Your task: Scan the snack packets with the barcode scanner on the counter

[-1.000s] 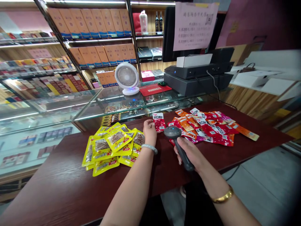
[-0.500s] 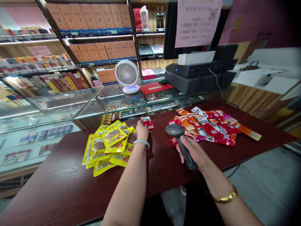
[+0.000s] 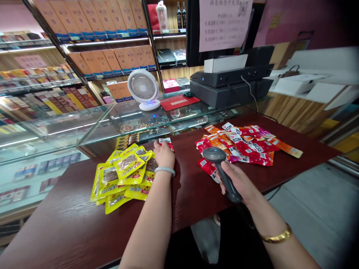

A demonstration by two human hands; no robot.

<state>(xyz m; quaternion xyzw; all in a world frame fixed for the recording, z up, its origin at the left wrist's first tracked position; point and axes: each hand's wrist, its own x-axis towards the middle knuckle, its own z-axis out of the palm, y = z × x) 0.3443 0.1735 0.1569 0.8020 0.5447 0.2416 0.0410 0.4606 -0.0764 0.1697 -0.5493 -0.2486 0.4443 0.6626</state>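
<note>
My left hand point(image 3: 165, 154), with a pale bangle at the wrist, is over a small red-and-white snack packet point(image 3: 168, 142) near the table's back edge. Its fingers look curled on the packet and hide part of it. Just left of that hand lies a pile of yellow snack packets point(image 3: 129, 164) with clear windows. My right hand point(image 3: 234, 179), above a gold bracelet, is wrapped round the handle of a dark grey barcode scanner point(image 3: 224, 168). The scanner's head is in front of a heap of red and orange snack packets point(image 3: 246, 144).
The dark red table point(image 3: 56, 220) meets a glass display counter point(image 3: 95, 130) behind. A white fan point(image 3: 143, 87), a red mat point(image 3: 179, 101) and a black cash drawer point(image 3: 230, 91) stand on the glass. A monitor point(image 3: 192, 33) rises above. Boxed goods point(image 3: 112, 16) fill the shelves.
The view has swung slightly right. My left hand has turned over and covers more of the red packet. The scanner has shifted right relative to the heap, uncovering more of a red packet.
</note>
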